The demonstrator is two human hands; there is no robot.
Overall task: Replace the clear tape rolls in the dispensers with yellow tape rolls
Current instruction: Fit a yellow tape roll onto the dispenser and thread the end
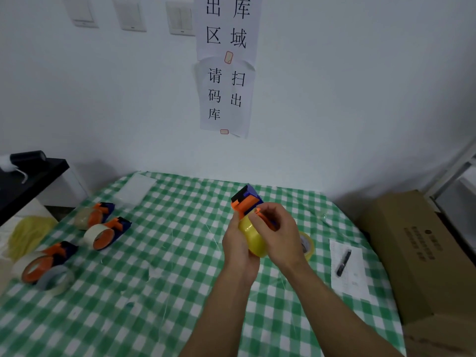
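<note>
Our left hand (pixel 238 244) closes its grip around the yellow tape roll (pixel 253 238) from the left. Our right hand (pixel 279 234) curls over the top, its fingertips pinching the orange flap of the dispenser (pixel 246 202) just where roll meets frame. Roll and dispenser are held together above the middle of the bench (pixel 180 253). Their long axis runs away from us, cutter end toward the far edge, roll nearest our wrists. We judge the roll is being seated, so the coming move turns on the right hand. A spare yellow roll (pixel 309 244) lies just behind that hand, and three clear-roll dispensers (pixel 108 231) sit along the left edge, nearer our left hand.
</note>
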